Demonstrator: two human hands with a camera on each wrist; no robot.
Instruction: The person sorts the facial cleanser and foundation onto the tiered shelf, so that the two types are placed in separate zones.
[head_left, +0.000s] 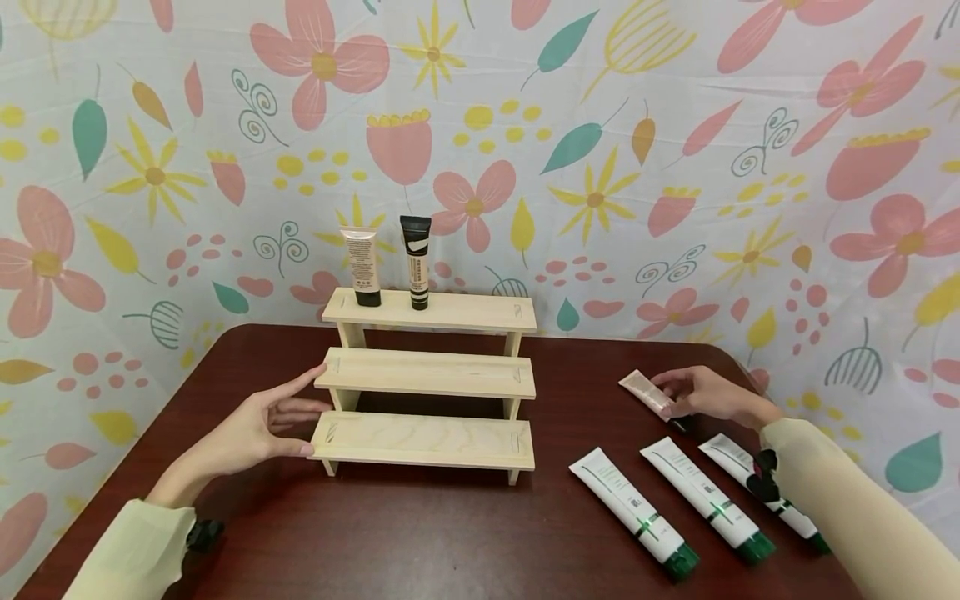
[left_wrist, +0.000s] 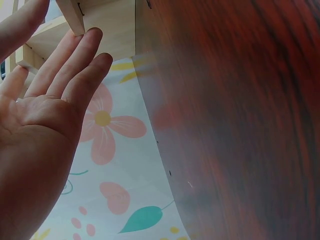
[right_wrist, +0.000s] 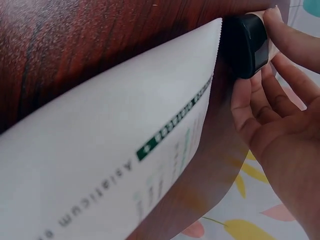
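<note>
A three-tier wooden display stand (head_left: 427, 433) stands on the table in the head view. My left hand (head_left: 258, 429) is at its left side, index fingertip at the middle tier's end and thumb at the bottom tier's corner. In the left wrist view the fingers (left_wrist: 82, 75) extend fairly straight beside the wood. Off to the right, my right hand (head_left: 701, 393) pinches a small beige cosmetic tube (head_left: 647, 395) between thumb and fingers. Its black cap (right_wrist: 245, 46) faces the right wrist camera. On the top tier stand a beige tube (head_left: 363, 262) and a black-and-beige tube (head_left: 417, 267), both upright on their caps.
Three white tubes with green caps lie on the dark wooden table (head_left: 420, 533): a left one (head_left: 626, 500), a middle one (head_left: 701, 487) and a right one (head_left: 738, 462) partly behind my right sleeve. A floral cloth (head_left: 600, 167) hangs behind the table.
</note>
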